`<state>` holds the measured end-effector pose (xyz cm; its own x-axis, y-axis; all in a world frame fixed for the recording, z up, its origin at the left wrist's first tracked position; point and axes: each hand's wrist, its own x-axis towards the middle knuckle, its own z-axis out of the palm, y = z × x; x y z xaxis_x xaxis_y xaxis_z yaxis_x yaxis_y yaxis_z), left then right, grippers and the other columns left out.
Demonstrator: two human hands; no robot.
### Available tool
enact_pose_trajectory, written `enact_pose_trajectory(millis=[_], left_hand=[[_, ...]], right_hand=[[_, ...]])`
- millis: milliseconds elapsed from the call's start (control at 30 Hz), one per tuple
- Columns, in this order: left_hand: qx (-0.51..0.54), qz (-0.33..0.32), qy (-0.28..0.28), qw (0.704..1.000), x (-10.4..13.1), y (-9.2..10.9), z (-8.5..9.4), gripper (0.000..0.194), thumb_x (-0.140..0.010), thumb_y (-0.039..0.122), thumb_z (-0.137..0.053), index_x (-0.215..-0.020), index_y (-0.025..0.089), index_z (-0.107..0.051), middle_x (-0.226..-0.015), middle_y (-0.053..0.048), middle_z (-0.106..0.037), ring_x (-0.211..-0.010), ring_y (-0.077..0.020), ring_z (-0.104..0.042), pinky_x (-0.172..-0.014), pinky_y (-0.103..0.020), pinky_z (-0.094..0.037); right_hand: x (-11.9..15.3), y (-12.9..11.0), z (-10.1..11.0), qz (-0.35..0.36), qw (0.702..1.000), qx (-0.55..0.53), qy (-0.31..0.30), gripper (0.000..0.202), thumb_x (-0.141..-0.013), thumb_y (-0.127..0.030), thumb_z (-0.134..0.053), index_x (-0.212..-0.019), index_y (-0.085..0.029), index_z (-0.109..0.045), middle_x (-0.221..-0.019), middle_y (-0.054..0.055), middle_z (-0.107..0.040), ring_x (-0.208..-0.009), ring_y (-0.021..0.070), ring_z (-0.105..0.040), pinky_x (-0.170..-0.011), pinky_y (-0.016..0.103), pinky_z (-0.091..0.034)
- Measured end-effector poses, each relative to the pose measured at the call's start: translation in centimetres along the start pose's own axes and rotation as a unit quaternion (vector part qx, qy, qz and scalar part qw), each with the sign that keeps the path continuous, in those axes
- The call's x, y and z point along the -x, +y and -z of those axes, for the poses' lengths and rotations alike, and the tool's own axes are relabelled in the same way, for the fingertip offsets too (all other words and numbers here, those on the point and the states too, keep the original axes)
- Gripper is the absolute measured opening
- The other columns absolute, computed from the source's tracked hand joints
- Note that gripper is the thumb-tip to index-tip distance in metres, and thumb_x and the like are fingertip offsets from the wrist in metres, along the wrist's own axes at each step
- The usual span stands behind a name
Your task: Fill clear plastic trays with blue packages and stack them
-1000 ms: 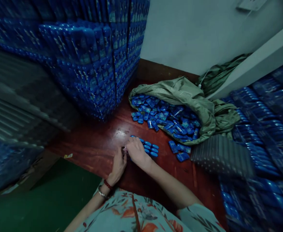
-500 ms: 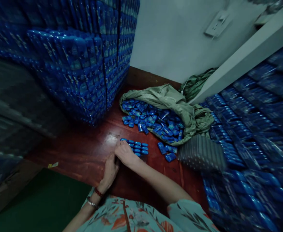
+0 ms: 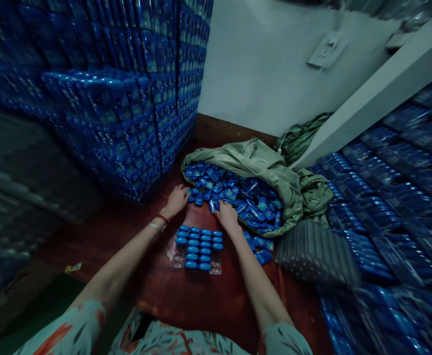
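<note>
Evidently the loose blue packs (image 3: 252,186) were small, smooth-skinned things, heaped in the mouth of a green cloth sack (image 3: 254,154) on the far side of the reddish worktop (image 3: 152,283), with some spilling over its near edge. The left hand (image 3: 177,201) was at the left end of the spill, fingers bent and slightly parted, their tips at a pack; whether they had closed on it could not be told. The right hand (image 3: 227,215) lay farther right, fingers curled beside a lighter-faced pack (image 3: 213,206) and seemingly touching it, though its grip was hidden too. Nearer the body, glossy blue pieces (image 3: 192,250) stood in close rows on a clear plastic tray (image 3: 216,268). Each pack looked light and fairly stiff, probably slick on its rounded faces, so a pinch across the two narrow sides, midway along, would have suited it better than a grab at one end. The thin tray looked flimsy and was likely to flex, best steadied by its rim, and tightly set pieces could have been nudged askew by a careless knuckle.
</note>
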<state>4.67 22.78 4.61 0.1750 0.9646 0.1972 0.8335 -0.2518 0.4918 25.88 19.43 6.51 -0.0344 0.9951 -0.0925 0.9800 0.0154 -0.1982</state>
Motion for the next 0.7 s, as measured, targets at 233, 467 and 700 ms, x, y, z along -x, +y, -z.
enact_pose_trajectory(millis=[233,467,700], left_hand=[[-0.028,-0.022,-0.07,0.997,-4.3,1.0,-2.8,0.031,-0.078,0.005,-0.052,-0.108,0.011,-0.058,-0.105,-0.015,-0.057,-0.094,-0.025,-0.059,-0.082,-0.035,-0.047],[0.027,-0.004,-0.03,0.999,4.1,-4.1,0.4,0.043,-0.087,0.019,-0.04,-0.129,0.008,-0.04,-0.124,-0.017,-0.05,-0.113,-0.0237,-0.052,-0.097,-0.037,-0.041],[0.187,0.154,0.109,0.964,19.7,-5.4,3.9,0.042,-0.083,0.045,-0.051,-0.112,0.016,-0.057,-0.11,-0.009,-0.061,-0.102,-0.0213,-0.058,-0.092,-0.036,-0.046]], right_hand=[[2.0,2.5,-1.8,0.04,0.989,-0.137,-0.028,0.04,-0.084,-0.014,-0.049,-0.123,-0.014,-0.048,-0.11,0.015,-0.063,-0.104,0.0221,-0.059,-0.089,0.034,-0.042],[8.7,7.6,-4.1,0.017,0.94,-0.34,0.01,0.036,-0.08,-0.03,-0.049,-0.113,-0.016,-0.052,-0.089,0.004,-0.066,-0.083,0.0159,-0.063,-0.073,0.028,-0.049],[16.5,7.3,-5.6,-0.095,0.81,-0.574,0.067,0.037,-0.074,-0.041,-0.061,-0.102,-0.021,-0.048,-0.08,-0.001,-0.06,-0.056,0.0109,-0.056,-0.049,0.023,-0.047]])
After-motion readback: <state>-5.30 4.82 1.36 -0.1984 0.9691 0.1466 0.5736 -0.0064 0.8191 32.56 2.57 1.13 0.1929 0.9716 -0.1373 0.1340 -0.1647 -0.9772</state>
